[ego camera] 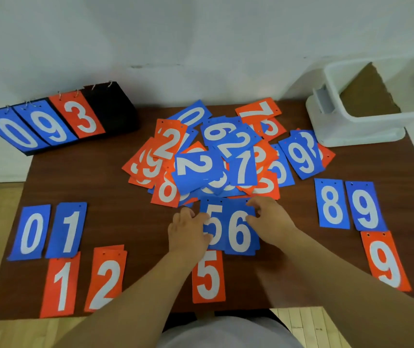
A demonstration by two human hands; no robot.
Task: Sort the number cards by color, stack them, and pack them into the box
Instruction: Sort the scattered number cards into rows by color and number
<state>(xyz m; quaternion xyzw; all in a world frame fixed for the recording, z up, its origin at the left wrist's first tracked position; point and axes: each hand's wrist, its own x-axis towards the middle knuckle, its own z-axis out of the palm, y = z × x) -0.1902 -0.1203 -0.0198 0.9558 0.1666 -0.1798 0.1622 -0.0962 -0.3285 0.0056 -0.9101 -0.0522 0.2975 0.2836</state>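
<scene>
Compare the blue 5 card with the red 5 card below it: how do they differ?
The blue 5 card is blue; the red 5 card is orange-red. The left hand holds the blue 5 card; no hand holds the red 5 card. Both show a white 5, upright.

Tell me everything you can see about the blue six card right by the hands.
The blue 6 card is a thin, flat rectangle that looks like plastic, with a large white 6 printed on it. It lies face up on the brown table, its numeral upright to the viewer. It overlaps the right part of the blue 5 card. The right hand grips its upper right edge.
</scene>
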